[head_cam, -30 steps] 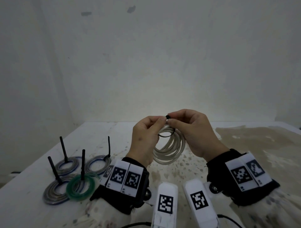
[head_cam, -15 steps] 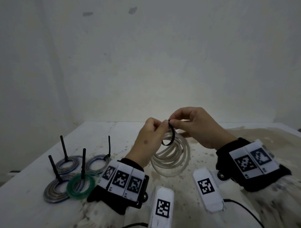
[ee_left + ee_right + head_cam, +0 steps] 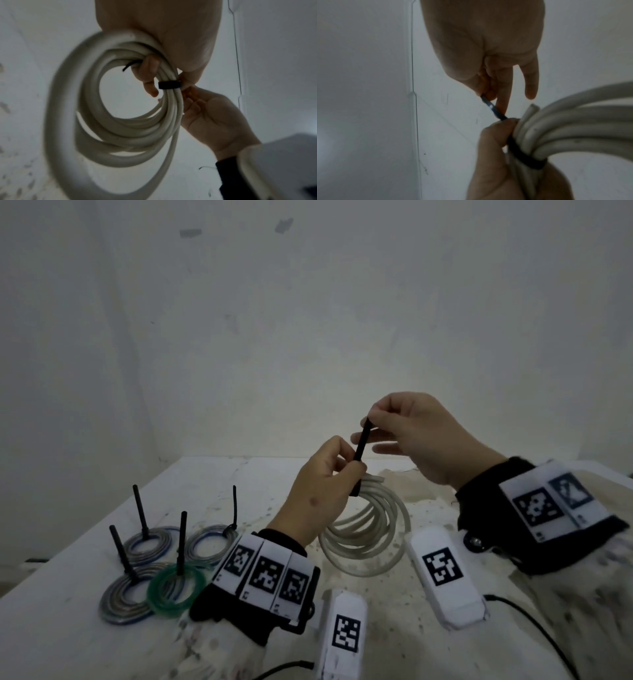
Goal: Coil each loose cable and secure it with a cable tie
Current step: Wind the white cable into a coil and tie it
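Five coiled cables (image 3: pixel 368 529), five black ties (image 3: pixel 361 445).

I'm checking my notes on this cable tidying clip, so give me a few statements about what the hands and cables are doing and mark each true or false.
1. The left hand grips the white cable coil. True.
2. The right hand pinches the tail of the black cable tie. True.
3. The white coil lies flat on the table. False: it is held up above it.
4. Four tied coils lie to the left. True.
5. The tie hangs loose, clear of the white coil. False: it wraps the strands.
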